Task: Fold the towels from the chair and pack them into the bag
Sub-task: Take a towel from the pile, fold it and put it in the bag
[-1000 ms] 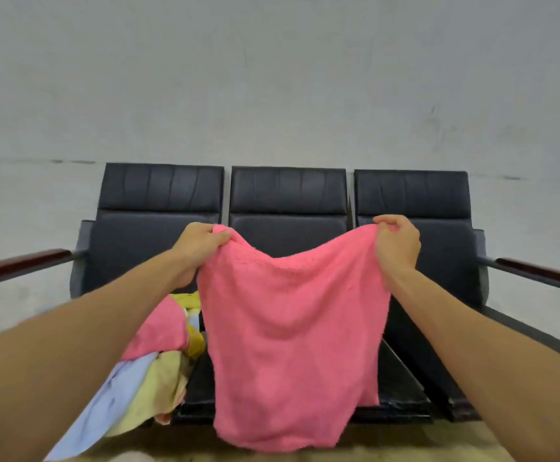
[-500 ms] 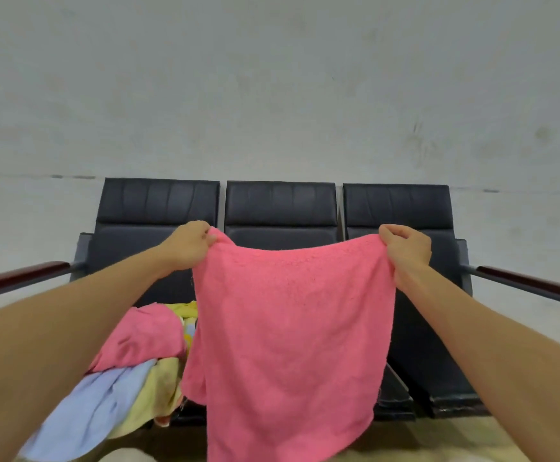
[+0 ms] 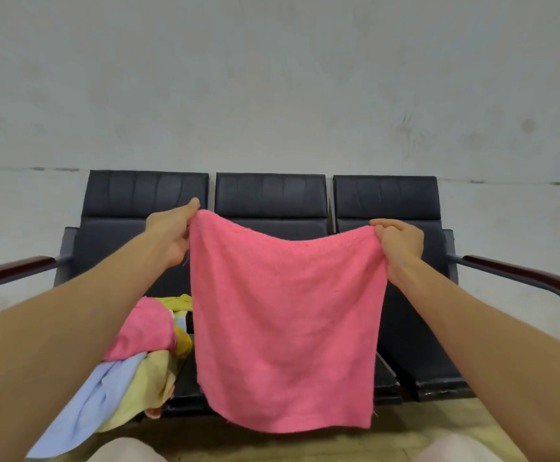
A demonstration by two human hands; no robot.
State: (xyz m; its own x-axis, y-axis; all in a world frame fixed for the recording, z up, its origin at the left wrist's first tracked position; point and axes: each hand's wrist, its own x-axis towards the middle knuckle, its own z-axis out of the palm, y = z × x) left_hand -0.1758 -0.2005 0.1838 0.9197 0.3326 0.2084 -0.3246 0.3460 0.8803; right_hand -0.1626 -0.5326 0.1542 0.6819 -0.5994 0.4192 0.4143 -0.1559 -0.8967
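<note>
A pink towel (image 3: 285, 328) hangs spread out in the air in front of a black three-seat chair (image 3: 270, 198). My left hand (image 3: 172, 230) pinches its upper left corner and my right hand (image 3: 398, 243) pinches its upper right corner. The top edge sags slightly between the two hands. On the left seat lies a heap of towels (image 3: 145, 355): pink on top, yellow and pale blue below, the blue one drooping over the seat's front edge. No bag is in view.
Wooden-topped armrests stick out at the chair's left end (image 3: 11, 270) and right end (image 3: 525, 278). A grey wall (image 3: 272, 78) rises behind the chair. My knees (image 3: 125, 450) show at the bottom edge above a beige floor.
The towel has been raised and opened out flat, so that its whole lower edge now shows. Both hands sit slightly higher against the chair backs.
</note>
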